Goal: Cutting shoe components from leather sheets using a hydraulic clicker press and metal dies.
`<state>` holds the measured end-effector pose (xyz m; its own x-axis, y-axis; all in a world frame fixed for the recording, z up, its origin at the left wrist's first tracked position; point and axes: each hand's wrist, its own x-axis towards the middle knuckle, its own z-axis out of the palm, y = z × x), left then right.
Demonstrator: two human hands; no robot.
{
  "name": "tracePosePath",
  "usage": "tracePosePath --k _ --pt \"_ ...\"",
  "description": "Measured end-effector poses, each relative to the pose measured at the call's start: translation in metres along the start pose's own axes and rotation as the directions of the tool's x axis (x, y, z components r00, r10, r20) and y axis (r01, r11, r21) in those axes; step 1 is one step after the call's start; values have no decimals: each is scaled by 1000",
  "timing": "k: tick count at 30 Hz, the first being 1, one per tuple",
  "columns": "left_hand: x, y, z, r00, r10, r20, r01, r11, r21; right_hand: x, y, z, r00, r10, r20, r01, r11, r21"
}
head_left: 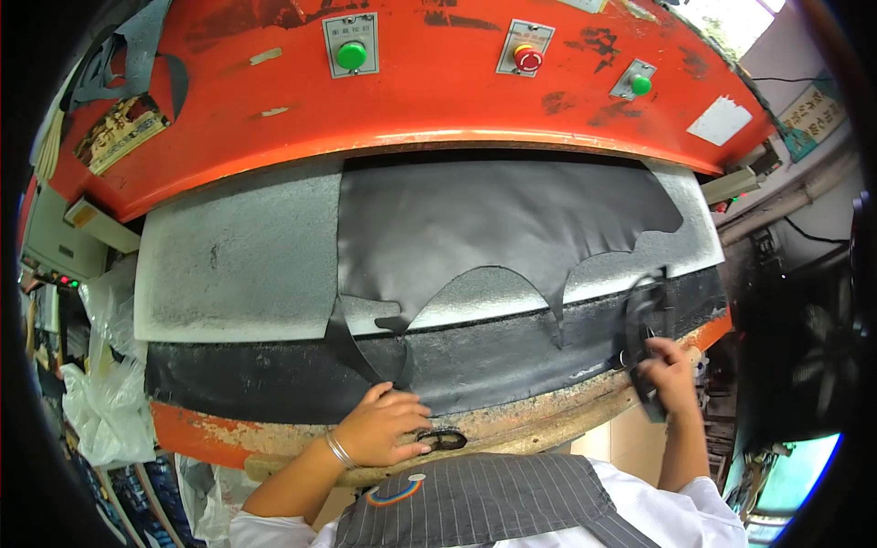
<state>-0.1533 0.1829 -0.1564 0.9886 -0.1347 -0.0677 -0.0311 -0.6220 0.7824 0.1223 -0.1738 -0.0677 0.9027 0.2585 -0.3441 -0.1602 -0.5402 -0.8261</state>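
A wide black leather sheet (457, 228) with curved cut-outs along its near edge lies on the pale cutting board (237, 256) of a press. A narrow leather tail (347, 342) hangs from it over the black front strip. My left hand (382, 426), with a bangle at the wrist, lies palm down at the front ledge, its fingers apart. Its fingertips are by the end of that tail; whether they touch it I cannot tell. Beside its thumb sits a small dark oval ring (442, 440). At right, my right hand (669, 373) grips a tall black looped cutting die (647, 315), held upright above the front strip.
The press's orange beam (438, 100) spans the far side, carrying a green button (351, 56), a red knob (528, 58) and a smaller green button (641, 85). A worn ledge (530, 406) runs along the front. Clear plastic bags (110, 393) hang at the left.
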Motion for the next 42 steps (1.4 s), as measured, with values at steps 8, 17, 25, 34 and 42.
tracePosePath --k 8,17,25,34,42 --pt "29 -41 -65 922 -6 -388 17 1000 24 -3 -52 83 467 -304 830 838 451 -306" --pt "106 -112 -86 677 -189 -711 478 848 229 129 -151 200 89 -472 877 996 43 -79" --pt "98 -109 -86 666 -264 -698 494 857 147 182 -150 252 109 -388 915 994 55 -95" --pt "111 -116 -87 690 -293 -662 512 844 160 176 -119 239 355 -682 640 888 33 -458" --pt "142 -158 -110 602 -294 -742 509 858 74 122 -46 253 772 -603 201 614 628 -478"
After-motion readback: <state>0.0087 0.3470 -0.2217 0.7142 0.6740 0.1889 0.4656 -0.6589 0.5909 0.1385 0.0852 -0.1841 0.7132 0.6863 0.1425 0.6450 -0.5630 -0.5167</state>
